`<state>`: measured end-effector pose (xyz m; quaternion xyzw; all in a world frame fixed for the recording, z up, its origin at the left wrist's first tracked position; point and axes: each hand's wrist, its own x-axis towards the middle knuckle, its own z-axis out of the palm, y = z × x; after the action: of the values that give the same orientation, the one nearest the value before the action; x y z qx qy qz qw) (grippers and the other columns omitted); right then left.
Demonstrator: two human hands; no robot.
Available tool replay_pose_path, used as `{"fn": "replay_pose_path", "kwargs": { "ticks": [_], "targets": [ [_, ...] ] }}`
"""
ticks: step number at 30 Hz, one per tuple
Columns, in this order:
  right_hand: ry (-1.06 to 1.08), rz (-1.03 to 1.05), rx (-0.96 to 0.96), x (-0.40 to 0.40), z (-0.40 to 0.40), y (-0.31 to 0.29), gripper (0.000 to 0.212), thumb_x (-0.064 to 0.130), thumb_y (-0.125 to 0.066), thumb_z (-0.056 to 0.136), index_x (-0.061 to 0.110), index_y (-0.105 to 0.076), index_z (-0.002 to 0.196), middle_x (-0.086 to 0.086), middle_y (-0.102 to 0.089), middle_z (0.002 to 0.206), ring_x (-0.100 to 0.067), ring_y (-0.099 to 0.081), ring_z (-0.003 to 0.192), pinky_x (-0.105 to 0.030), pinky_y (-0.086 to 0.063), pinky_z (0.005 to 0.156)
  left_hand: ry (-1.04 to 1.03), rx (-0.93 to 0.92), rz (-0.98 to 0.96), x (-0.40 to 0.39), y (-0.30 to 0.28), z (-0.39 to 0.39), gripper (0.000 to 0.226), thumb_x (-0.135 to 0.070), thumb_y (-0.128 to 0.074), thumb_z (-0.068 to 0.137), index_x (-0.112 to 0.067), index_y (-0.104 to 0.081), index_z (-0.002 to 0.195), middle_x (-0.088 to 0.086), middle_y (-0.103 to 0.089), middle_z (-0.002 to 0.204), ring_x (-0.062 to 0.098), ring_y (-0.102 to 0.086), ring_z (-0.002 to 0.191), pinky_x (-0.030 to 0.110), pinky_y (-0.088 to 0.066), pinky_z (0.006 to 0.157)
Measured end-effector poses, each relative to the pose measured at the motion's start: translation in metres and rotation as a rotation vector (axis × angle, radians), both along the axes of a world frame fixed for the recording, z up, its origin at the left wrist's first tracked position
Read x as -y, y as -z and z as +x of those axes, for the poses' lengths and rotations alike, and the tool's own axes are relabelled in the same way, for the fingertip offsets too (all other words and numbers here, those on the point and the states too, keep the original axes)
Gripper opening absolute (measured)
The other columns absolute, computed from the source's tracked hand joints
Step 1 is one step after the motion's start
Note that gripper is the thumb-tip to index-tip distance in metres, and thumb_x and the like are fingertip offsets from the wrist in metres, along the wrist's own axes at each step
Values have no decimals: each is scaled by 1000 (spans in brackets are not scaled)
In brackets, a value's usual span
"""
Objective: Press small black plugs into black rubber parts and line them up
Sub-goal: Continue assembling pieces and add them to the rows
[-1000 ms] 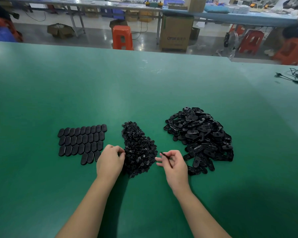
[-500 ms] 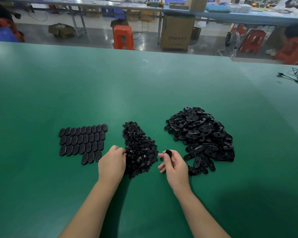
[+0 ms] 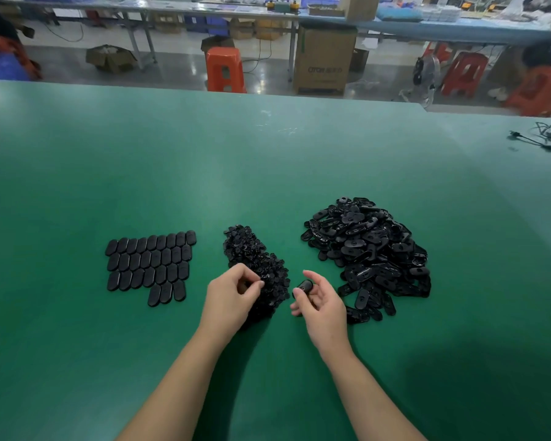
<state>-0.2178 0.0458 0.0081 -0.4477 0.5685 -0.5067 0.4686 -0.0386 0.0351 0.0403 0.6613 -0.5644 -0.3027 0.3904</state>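
Note:
A heap of small black plugs (image 3: 252, 256) lies in the middle of the green table (image 3: 268, 160). To its right sits a bigger pile of oval black rubber parts (image 3: 369, 246). Finished parts (image 3: 150, 262) lie in neat rows on the left. My left hand (image 3: 233, 294) is at the near edge of the plug heap, fingers curled with thumb and fingertips pinched together; whether a plug is between them is hidden. My right hand (image 3: 322, 303) holds one oval rubber part (image 3: 303, 287) between thumb and fingers, just right of the plug heap.
Black cables (image 3: 541, 138) lie at the table's far right edge. Beyond the far edge stand orange stools (image 3: 225, 70), a cardboard box (image 3: 323, 63) and long workbenches.
My left hand has lifted a little off the plug heap with its fingertips pinched. My right hand has turned the rubber part so its flat face shows and shifted slightly toward the left hand.

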Motion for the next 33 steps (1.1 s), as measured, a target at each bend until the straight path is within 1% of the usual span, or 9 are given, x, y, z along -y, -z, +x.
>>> {"fn": "replay_pose_path", "kwargs": {
  "ticks": [3,5,7,9,13,17,21,27,33],
  "targets": [
    [4,-20,13,1,0,4,17,6,-58,101,17,-66,111,-2,-73,82,-20,-76,76,-31,-61,71,34,-148,48,0,-2,-14,21,-15,-78,84,-30,-68,75,-6,-64,62,8,-51,45,22,-43,45],
    [-4,-22,7,1,1,4,16,7,-51,104,18,-62,107,1,-75,86,-21,-77,81,-35,-62,74,25,-287,98,-1,-3,-24,23,-9,-77,84,-31,-72,85,-9,-65,67,8,-52,48,26,-45,44],
    [-6,-20,9,1,1,3,16,8,-48,105,20,-59,105,-2,-75,87,-20,-77,82,-36,-62,74,-4,-395,153,-1,-4,-31,23,-5,-77,83,-24,-74,94,-8,-66,67,8,-52,48,26,-45,44],
    [-12,-23,-6,0,0,2,15,10,-48,106,21,-58,106,-3,-75,87,-19,-76,81,-34,-62,72,-21,-437,185,0,-3,-37,17,-3,-79,80,-17,-74,88,-3,-67,64,10,-52,47,25,-44,44],
    [-30,-13,-38,-1,-1,2,16,12,-47,106,24,-58,106,-5,-75,85,-21,-75,77,-43,-62,74,-17,-406,192,3,-4,-44,12,-8,-80,81,-19,-76,78,0,-69,63,10,-55,48,23,-44,45],
    [-47,-19,-71,-1,-1,3,18,13,-48,106,29,-56,107,-3,-77,87,-24,-76,75,-53,-60,78,-14,-342,197,5,-3,-48,19,-7,-72,87,-24,-77,83,-5,-74,68,7,-59,48,19,-45,47],
    [-72,-33,-140,-2,-1,4,25,17,-50,105,41,-59,103,1,-77,87,-18,-76,77,-49,-60,79,-24,-315,215,5,-3,-52,15,-6,-70,88,-21,-74,88,-5,-74,70,8,-61,47,21,-47,48],
    [-68,-60,-179,-2,-1,4,25,12,-51,104,35,-63,107,6,-76,88,-14,-73,74,-42,-60,76,-29,-278,218,5,-6,-53,15,-8,-71,87,-21,-74,80,-1,-72,66,9,-60,48,24,-49,52],
    [-71,-50,-196,-1,-1,2,26,11,-52,103,34,-63,107,6,-76,90,-17,-71,77,-47,-59,76,-21,-140,192,3,-12,-58,15,-14,-70,83,-27,-74,76,-8,-71,68,5,-63,57,23,-53,60]
  ]
}}
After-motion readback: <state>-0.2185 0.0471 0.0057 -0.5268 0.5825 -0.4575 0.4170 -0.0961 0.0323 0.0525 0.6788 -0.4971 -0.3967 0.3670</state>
